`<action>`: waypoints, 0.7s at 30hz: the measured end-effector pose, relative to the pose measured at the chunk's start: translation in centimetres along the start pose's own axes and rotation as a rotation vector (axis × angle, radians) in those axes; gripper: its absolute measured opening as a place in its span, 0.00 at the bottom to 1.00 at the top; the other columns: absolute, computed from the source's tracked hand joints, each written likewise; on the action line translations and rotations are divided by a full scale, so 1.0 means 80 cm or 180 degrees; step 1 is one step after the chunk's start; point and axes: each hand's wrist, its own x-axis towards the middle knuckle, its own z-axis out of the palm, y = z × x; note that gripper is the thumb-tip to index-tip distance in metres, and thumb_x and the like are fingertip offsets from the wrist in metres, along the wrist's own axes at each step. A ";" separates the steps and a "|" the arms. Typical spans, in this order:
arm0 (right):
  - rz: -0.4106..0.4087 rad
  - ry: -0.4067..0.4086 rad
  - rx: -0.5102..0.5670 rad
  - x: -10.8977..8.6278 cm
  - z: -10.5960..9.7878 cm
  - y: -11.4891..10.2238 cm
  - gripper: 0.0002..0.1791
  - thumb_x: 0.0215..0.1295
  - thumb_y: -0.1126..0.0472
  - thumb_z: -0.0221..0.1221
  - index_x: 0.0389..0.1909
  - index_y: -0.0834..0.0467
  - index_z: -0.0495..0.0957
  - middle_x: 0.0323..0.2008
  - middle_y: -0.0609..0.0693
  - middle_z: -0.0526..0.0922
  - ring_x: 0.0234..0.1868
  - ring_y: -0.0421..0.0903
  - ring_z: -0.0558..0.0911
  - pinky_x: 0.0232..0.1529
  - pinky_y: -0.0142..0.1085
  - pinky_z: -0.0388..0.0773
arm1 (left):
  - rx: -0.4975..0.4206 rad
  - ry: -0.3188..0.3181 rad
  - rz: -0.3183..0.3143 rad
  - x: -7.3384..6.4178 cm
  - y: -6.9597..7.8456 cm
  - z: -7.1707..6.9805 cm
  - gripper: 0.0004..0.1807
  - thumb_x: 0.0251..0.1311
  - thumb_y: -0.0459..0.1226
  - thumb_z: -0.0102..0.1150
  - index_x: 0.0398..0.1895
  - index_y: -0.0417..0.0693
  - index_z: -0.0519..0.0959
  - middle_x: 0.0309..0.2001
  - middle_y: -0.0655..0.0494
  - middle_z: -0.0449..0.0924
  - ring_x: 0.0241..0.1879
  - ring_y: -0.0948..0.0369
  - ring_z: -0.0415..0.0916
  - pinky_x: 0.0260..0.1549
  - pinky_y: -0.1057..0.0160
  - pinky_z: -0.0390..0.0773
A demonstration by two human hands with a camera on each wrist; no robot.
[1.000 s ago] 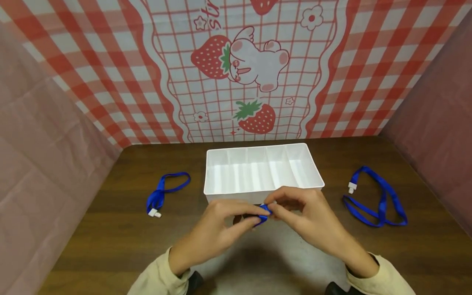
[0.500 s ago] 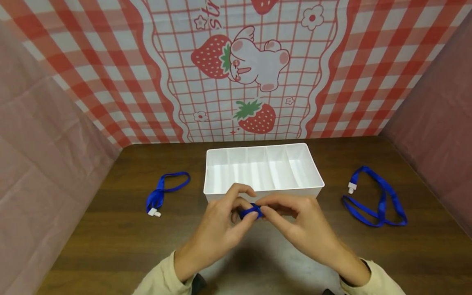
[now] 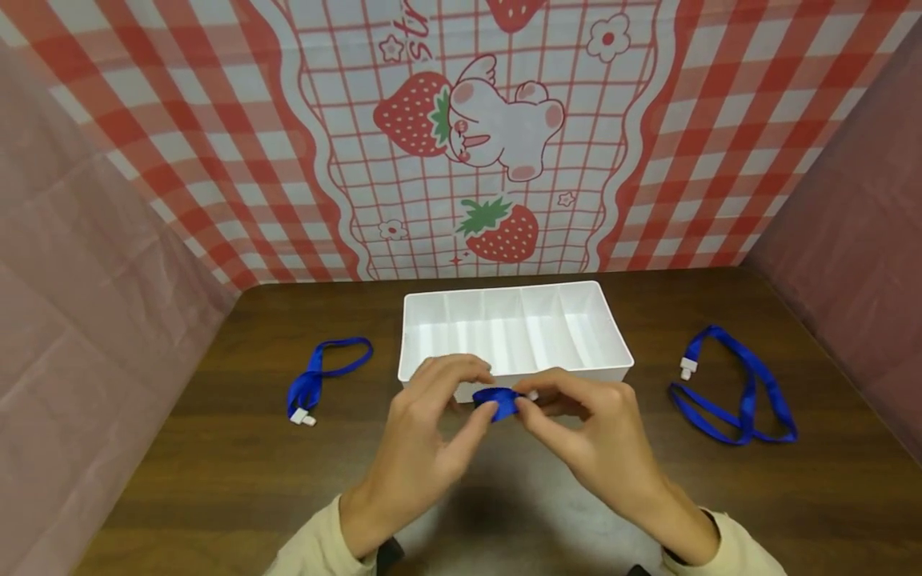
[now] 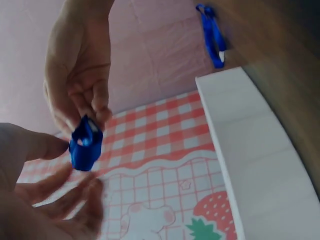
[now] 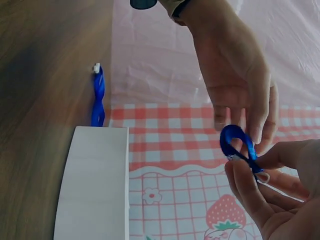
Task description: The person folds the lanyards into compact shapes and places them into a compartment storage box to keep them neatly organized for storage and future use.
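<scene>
Head view, right hand (image 3: 594, 432) pinching blue lanyard (image 3: 502, 403), left hand (image 3: 414, 436) relaxed, touching it

Head view from above, facing forward; wrist views closer, facing the cloth (image 3: 475, 180)
Shared box (image 3: 515, 340): centre, lower right, lower left.
</scene>
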 end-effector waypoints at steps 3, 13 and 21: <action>0.0176 -0.0013 0.0234 0.001 -0.003 -0.002 0.13 0.57 0.77 0.66 0.38 0.58 0.84 0.34 0.48 0.88 0.31 0.42 0.87 0.32 0.31 0.83 | -0.0060 -0.0231 -0.0174 0.002 -0.003 -0.005 0.12 0.66 0.35 0.63 0.50 0.43 0.81 0.42 0.57 0.84 0.38 0.65 0.79 0.31 0.66 0.80; 0.0219 -0.0473 0.0129 0.004 -0.008 -0.006 0.10 0.58 0.71 0.68 0.34 0.54 0.81 0.31 0.41 0.84 0.28 0.36 0.84 0.31 0.30 0.82 | -0.0112 -0.0465 0.0154 0.001 -0.005 -0.004 0.03 0.65 0.30 0.62 0.38 0.44 0.84 0.33 0.60 0.84 0.30 0.72 0.75 0.31 0.77 0.75; 0.0203 -0.0541 0.0232 0.001 -0.024 0.001 0.13 0.57 0.73 0.68 0.32 0.50 0.82 0.31 0.40 0.86 0.31 0.38 0.85 0.32 0.32 0.83 | -0.0101 -0.0620 0.0182 0.000 -0.010 0.000 0.06 0.65 0.30 0.62 0.43 0.41 0.83 0.37 0.57 0.84 0.33 0.71 0.77 0.33 0.76 0.77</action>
